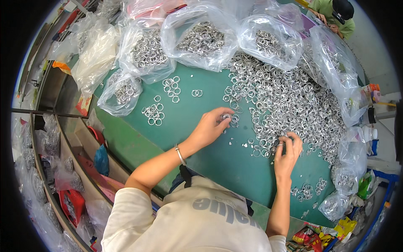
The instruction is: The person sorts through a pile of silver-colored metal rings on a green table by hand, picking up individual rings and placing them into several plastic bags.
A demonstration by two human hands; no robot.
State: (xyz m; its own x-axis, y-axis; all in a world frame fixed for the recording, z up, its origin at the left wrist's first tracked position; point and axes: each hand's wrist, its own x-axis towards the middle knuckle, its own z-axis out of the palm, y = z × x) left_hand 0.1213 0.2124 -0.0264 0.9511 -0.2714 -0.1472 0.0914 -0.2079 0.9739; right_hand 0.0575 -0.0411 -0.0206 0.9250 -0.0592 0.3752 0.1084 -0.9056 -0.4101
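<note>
A large heap of silver metal rings (289,96) covers the right half of a green table (218,164). My left hand (212,124) reaches across the table and pinches a metal ring (226,117) between its fingertips, beside a few loose rings. My right hand (287,151) rests at the near edge of the heap, its fingers curled on a ring (280,144) there. A thin bracelet (180,154) sits on my left wrist.
Several clear plastic bags of rings (201,40) line the far and right sides of the table. Small groups of sorted rings (153,114) lie at the left, more (306,191) at the near right. Shelves with bags (54,168) stand to the left. Another person (336,17) sits at the far end.
</note>
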